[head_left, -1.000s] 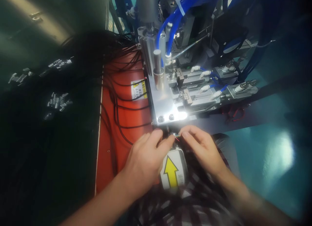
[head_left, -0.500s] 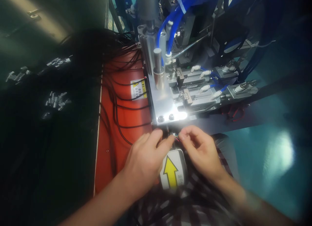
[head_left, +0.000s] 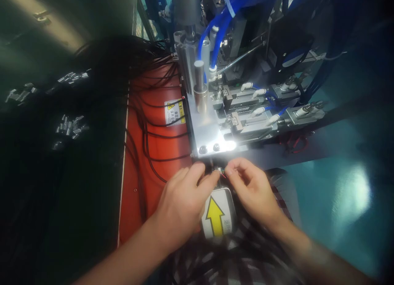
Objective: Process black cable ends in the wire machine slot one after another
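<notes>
My left hand (head_left: 184, 197) is closed in a pinch, its thumb stretched toward a small metallic part (head_left: 219, 169) just below the machine's front edge. Facing it, my right hand (head_left: 250, 186) pinches at thin wires (head_left: 223, 175), one of them red, that run from that part toward its fingertips. The exact kind of the small part cannot be made out, and my left fingertips partly hide it. Below both hands sits a white plate with a yellow arrow (head_left: 215, 217).
A metal machine head (head_left: 203, 129) with pneumatic cylinders (head_left: 250, 121) and blue air hoses (head_left: 227, 18) stands right ahead. Black cables (head_left: 163, 135) cross the orange-red panel (head_left: 154, 162) beside a warning label (head_left: 175, 112). Small shiny metal pieces (head_left: 70, 127) lie in piles on the dark surface at left.
Both hands stay nearly in place. The right fingertips have shifted very slightly, and the small part shows a little more clearly between the hands.
</notes>
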`<state>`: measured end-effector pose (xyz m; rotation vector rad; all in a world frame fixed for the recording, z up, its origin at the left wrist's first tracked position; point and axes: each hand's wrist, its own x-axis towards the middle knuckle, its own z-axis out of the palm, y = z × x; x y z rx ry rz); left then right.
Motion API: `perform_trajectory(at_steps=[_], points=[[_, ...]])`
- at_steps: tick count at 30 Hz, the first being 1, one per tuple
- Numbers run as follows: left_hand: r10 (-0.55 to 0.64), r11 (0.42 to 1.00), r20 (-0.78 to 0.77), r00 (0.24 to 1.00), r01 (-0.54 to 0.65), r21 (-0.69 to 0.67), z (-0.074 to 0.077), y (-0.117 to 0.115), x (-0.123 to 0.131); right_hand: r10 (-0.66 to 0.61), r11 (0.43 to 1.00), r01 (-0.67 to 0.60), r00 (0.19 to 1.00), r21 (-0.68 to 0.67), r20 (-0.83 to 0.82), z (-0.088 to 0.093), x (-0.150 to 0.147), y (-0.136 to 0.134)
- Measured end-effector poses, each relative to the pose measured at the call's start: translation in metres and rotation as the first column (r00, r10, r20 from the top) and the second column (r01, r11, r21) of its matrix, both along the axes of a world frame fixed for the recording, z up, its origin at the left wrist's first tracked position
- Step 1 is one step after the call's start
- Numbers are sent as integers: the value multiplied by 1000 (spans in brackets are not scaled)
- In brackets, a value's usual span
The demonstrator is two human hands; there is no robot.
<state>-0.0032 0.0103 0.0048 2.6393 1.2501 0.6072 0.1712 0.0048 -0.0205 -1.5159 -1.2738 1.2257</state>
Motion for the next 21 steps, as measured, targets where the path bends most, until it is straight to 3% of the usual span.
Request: perform_trajectory(at_steps=[21], points=[[11,1000,-1,1000,-11,26,-3,-1,0,-13,999,14,1000,-33,2,5,-1,2]])
